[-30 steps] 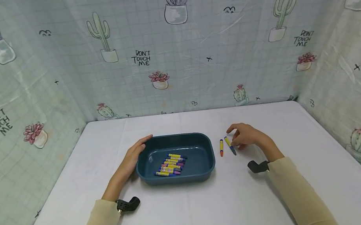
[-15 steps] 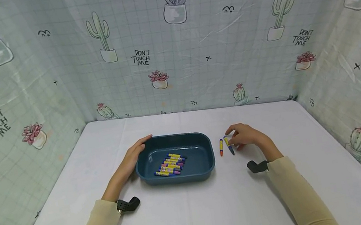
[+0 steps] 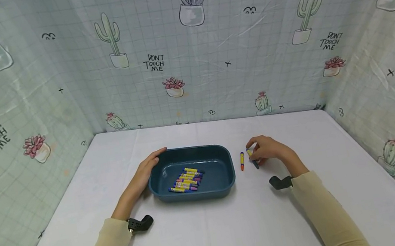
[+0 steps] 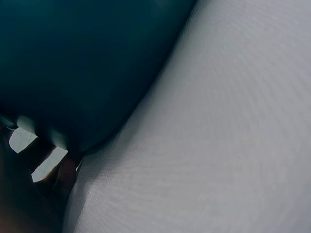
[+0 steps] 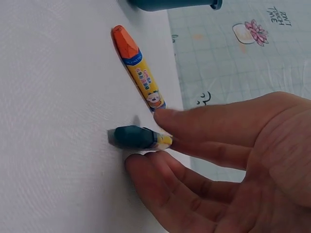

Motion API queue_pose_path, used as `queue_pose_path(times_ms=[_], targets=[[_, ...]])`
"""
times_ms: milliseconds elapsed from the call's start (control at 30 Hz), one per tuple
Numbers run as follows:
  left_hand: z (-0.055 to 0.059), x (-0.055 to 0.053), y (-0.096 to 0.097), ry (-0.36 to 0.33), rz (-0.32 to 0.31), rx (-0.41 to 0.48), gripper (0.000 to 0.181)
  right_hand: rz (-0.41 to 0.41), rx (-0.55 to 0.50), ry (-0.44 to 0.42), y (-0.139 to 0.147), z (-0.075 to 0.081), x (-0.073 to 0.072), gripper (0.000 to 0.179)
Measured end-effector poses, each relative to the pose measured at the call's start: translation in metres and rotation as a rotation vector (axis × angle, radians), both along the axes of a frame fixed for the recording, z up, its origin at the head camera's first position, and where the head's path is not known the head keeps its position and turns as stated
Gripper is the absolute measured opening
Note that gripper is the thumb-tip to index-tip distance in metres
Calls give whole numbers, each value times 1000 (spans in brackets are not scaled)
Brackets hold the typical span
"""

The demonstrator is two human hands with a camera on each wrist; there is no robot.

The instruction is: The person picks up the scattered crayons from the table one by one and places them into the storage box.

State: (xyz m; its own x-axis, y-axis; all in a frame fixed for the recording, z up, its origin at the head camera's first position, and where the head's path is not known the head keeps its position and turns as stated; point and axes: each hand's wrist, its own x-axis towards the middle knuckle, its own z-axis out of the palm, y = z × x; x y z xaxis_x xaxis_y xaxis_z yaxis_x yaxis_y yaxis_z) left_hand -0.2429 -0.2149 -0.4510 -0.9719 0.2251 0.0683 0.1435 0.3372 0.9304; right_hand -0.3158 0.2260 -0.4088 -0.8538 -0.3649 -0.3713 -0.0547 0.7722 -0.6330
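Note:
A dark teal plastic tray (image 3: 227,181) stands on the table with a row of several oil pastels (image 3: 187,180) in it. My left hand (image 3: 143,177) rests along the tray's left outer wall, its fingers fairly straight and reaching the far corner. To the right of the tray, my right hand (image 3: 270,148) pinches a dark green oil pastel (image 5: 133,137) between thumb and fingers, low over the table. The part of its yellow wrapper between the fingers is hidden. Just left of it lies an orange oil pastel (image 5: 138,70) with a yellow wrapper.
A white cloth (image 3: 209,243) covers the table. Behind it and at both sides hangs a pale curtain (image 3: 191,85) printed with cacti. Black wrist cameras (image 3: 141,224) jut inward from both sleeves.
My right hand has shifted slightly left, and its fingers have come together around the dark green oil pastel, which has turned and moved a little. My left hand and the tray stay put.

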Motion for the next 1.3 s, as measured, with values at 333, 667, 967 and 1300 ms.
queue_pose_path(times_ms=[333, 667, 967, 1300], targets=[[-2, -3, -1, 40, -16, -17, 48, 10, 24, 11, -1, 0, 2, 50], [-2, -2, 0, 39, -17, -19, 48, -14, 55, 1, -4, 1, 3, 56], [-2, -2, 0, 40, -15, -16, 48, -19, 56, -8, -4, 0, 2, 56], [2, 1, 0, 23, -3, -14, 47, -6, 22, -12, -1, 1, 2, 58]])
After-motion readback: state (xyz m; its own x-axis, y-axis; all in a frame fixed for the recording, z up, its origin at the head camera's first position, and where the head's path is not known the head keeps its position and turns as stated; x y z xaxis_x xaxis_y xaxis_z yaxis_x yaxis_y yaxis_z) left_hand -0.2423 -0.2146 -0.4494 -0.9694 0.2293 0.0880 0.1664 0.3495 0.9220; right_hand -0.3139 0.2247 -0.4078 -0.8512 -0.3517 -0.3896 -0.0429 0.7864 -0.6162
